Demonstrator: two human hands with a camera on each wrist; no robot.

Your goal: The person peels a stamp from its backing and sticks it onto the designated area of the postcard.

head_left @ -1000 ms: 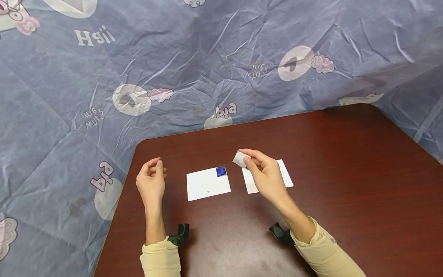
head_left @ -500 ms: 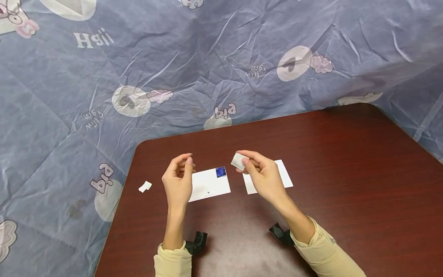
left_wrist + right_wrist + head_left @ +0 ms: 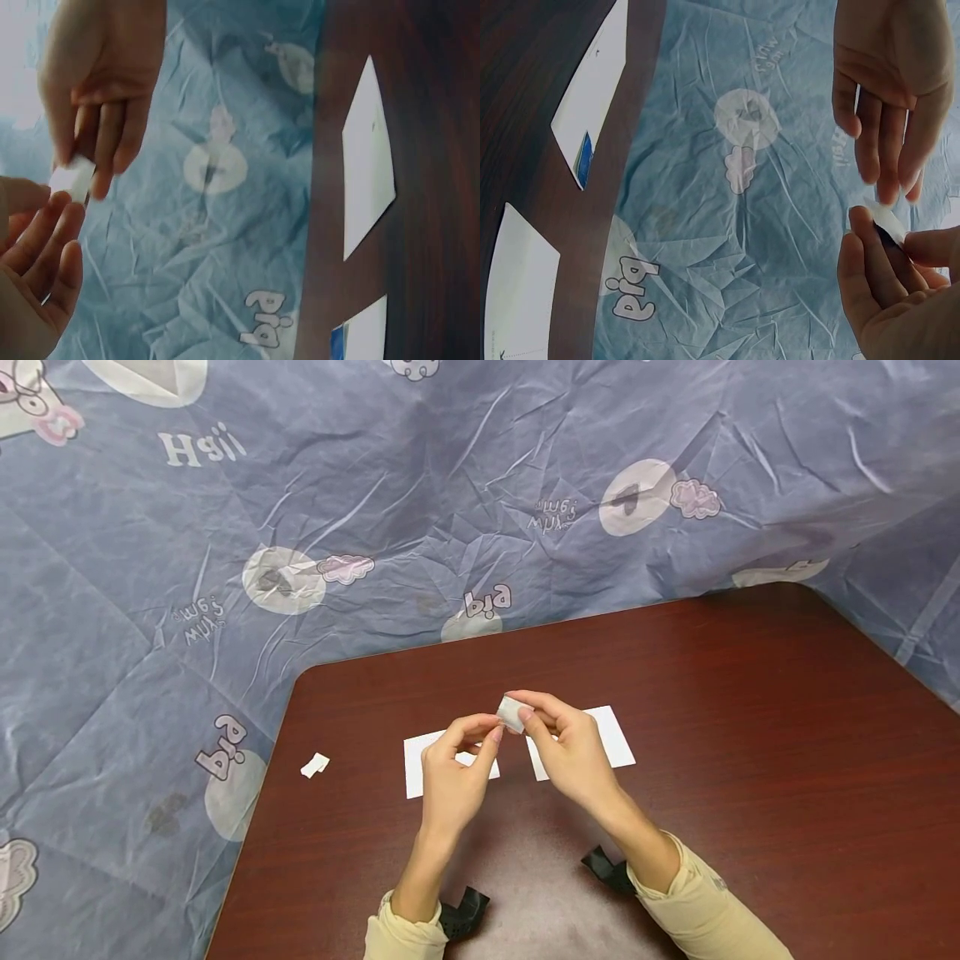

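Above the table, my right hand (image 3: 573, 752) pinches a small square stamp (image 3: 513, 713) between thumb and fingers. Its pale side faces up in the head view; a dark underside shows in the right wrist view. My left hand (image 3: 452, 781) has come to the stamp's near left corner, thumb and forefinger together at its edge. Below the left hand lies a white envelope (image 3: 413, 768), partly covered in the head view. Its blue stamp (image 3: 585, 160) is visible in the right wrist view. A second white envelope (image 3: 617, 739) lies partly behind the right hand.
Small white paper scraps (image 3: 315, 765) lie on the left part of the dark red-brown table (image 3: 720, 718). A wrinkled blue printed cloth (image 3: 420, 493) hangs behind the table. Black straps (image 3: 465, 913) are worn at both wrists.
My left hand has moved right, away from the paper scraps, across the left envelope to the stamp. The scraps have come into view. The right hand stays nearly in place, holding the stamp.
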